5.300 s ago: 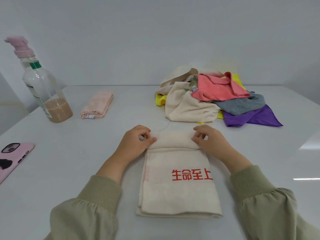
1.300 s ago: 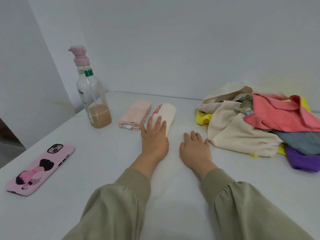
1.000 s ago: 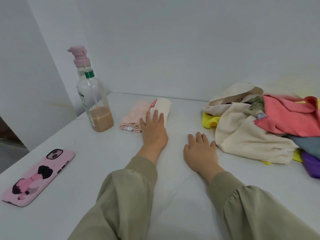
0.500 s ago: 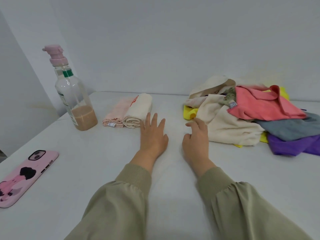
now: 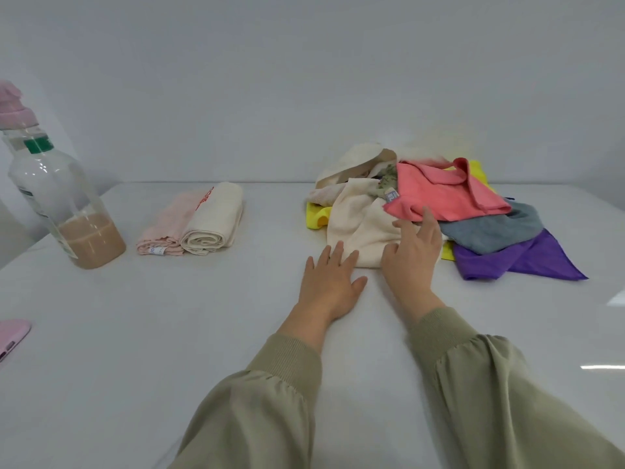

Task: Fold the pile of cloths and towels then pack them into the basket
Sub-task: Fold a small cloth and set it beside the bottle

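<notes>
landmark: the pile of cloths (image 5: 422, 211), loose and unfolded, on the white table (image 5: 169, 333).
pile's make-up: a cream towel (image 5: 358, 228) hangs down the pile's near-left side. a coral cloth (image 5: 443, 194) lies on top, with a grey cloth (image 5: 490, 228) under it. a purple cloth (image 5: 517, 258) spreads out at the pile's near-right edge, and a yellow cloth (image 5: 314, 216) peeks out at its left.
left hand (image 5: 329, 282): flat on the table just in front of the pile, fingers straight and a little spread, tips at the cream towel's near edge, holding nothing.
right hand (image 5: 411, 255): over the pile's near edge, fingers relaxed and spread wide, holding nothing. one fingertip reaches the coral cloth's lower edge; whether it touches cannot be told.
rolled cream towel (image 5: 213, 225): well left of the pile, red print showing.
folded pink towel (image 5: 169, 225): touching the rolled cream towel on the side away from the pile.
bottle (image 5: 64, 204): far left of the pile, clear, pink pump, brown liquid low inside.
phone (image 5: 12, 336): pink, furthest left of the pile, cut by the frame.
</notes>
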### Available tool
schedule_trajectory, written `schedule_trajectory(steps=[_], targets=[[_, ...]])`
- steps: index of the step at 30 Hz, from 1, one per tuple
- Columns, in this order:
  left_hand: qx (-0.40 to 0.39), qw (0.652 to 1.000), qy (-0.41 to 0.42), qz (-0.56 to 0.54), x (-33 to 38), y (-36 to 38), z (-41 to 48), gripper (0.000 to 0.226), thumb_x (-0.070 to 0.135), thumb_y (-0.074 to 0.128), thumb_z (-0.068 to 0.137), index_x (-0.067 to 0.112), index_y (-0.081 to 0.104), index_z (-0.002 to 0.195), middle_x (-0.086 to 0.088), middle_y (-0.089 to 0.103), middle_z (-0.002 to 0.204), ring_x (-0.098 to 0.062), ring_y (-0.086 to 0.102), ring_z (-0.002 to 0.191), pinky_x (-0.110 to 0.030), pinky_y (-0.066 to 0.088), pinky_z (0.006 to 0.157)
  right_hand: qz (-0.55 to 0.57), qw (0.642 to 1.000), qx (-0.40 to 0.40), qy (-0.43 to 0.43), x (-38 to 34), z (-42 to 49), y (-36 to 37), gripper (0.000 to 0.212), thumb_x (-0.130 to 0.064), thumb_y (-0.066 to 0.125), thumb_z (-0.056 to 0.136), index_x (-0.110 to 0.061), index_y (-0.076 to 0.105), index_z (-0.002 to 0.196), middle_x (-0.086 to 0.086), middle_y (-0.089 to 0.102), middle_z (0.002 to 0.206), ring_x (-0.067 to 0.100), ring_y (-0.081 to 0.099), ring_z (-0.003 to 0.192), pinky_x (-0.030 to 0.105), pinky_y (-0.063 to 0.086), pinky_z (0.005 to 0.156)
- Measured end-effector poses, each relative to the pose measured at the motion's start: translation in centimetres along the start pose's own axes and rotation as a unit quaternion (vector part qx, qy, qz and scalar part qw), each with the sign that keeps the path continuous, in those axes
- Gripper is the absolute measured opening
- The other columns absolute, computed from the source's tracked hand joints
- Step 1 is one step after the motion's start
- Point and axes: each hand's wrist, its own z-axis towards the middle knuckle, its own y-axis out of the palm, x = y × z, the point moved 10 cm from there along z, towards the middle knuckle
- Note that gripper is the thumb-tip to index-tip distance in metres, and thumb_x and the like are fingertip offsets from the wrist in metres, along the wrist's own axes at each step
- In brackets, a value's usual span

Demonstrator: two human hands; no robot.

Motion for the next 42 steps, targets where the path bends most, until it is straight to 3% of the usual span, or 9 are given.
schedule_trajectory(steps=[7,15,20,23,28,31,34,36,42], targets=[[-0.006,0.999,0.007,0.032,0.1,0.4,0.5,0.06,0.053,0.022,0.099,0.032,0.007,0.153,0.001,-0.001,0.162,-0.019,-0.003,0.148,-0.049,0.003,0.118,-0.053,0.982,-0.176,0.046,1.4,4.0,2.3,0.056,-0.022,0.042,0.08,-0.011,0.048,0.135,0.01,0.037,0.145,0.033,0.022,0.138,0.048,0.012,0.114],[0.074,0.986,0.009,-0.146,0.0,-2.1,-0.1,0.059,0.036,0.036,0.099,0.028,0.013,0.153,0.002,0.004,0.161,-0.016,0.007,0.147,-0.04,0.009,0.119,0.301,0.941,0.081,-0.128,-8.7,3.9,-11.5,0.049,0.006,0.047,0.075,-0.004,0.06,0.121,-0.011,0.048,0.121,0.0,0.046,0.113,0.015,0.037,0.099],[0.213,0.762,-0.086,-0.605,-5.4,-4.1,-3.7,0.045,0.024,0.035,0.103,0.03,0.028,0.147,0.005,0.032,0.152,-0.009,0.033,0.136,-0.027,0.023,0.114,0.537,0.837,-0.061,0.09,-7.5,2.4,-9.4,0.029,-0.002,0.058,0.073,-0.016,0.072,0.093,-0.005,0.064,0.075,0.011,0.055,0.07,0.026,0.045,0.069],[0.15,0.702,-0.079,-0.691,-5.2,-3.2,-4.6,0.038,0.039,0.03,0.103,0.033,0.032,0.141,0.001,0.039,0.147,-0.013,0.046,0.127,-0.033,0.032,0.109,0.634,0.744,-0.157,0.143,-7.8,0.3,-7.6,0.031,0.014,0.054,0.081,-0.01,0.068,0.096,-0.006,0.068,0.069,0.008,0.059,0.061,0.022,0.049,0.06],[0.013,0.735,0.028,-0.678,-2.3,-2.4,-6.3,0.077,0.058,0.066,0.074,0.044,0.026,0.138,0.015,0.038,0.149,0.002,0.038,0.133,-0.032,0.028,0.112,0.764,0.564,-0.292,0.116,-11.2,-1.7,-7.4,0.042,0.017,0.051,0.068,-0.007,0.075,0.092,0.006,0.073,0.095,0.013,0.069,0.083,0.022,0.056,0.07],[0.098,0.778,0.023,-0.62,-3.0,-3.5,-7.2,0.113,0.044,0.081,0.06,0.041,0.01,0.148,0.018,0.022,0.153,0.014,0.029,0.132,-0.021,0.035,0.107,0.774,0.522,-0.347,0.088,-13.1,-2.7,-7.6,0.048,0.006,0.064,0.056,-0.006,0.074,0.101,0.008,0.07,0.109,0.015,0.067,0.098,0.024,0.054,0.085],[0.169,0.826,0.006,-0.538,-4.0,-4.3,-7.7,0.119,0.044,0.087,0.054,0.049,0.01,0.145,0.014,0.022,0.154,0.0,0.022,0.141,-0.04,0.028,0.115,0.778,0.49,-0.387,0.078,-13.7,-3.3,-7.3,0.067,0.005,0.073,0.058,0.0,0.06,0.124,0.012,0.06,0.129,0.02,0.058,0.116,0.029,0.043,0.103],[0.18,0.815,-0.006,-0.552,-4.0,-4.6,-8.2,0.109,0.045,0.082,0.06,0.052,0.009,0.141,0.012,0.022,0.153,-0.002,0.024,0.141,-0.038,0.027,0.116,0.775,0.496,-0.38,0.088,-13.5,-3.3,-7.0,0.071,0.013,0.065,0.065,0.0,0.048,0.133,0.011,0.054,0.135,0.022,0.052,0.122,0.032,0.037,0.106],[0.218,0.787,0.037,-0.577,-1.0,-6.7,-10.7,0.063,0.056,0.058,0.074,0.041,0.04,0.133,0.022,0.047,0.133,0.005,0.045,0.124,-0.014,0.039,0.1,0.645,0.693,-0.291,0.139,-10.9,-2.8,-5.3,0.075,0.028,0.043,0.075,-0.004,0.038,0.143,0.01,0.063,0.113,0.024,0.049,0.103,0.033,0.044,0.087]])
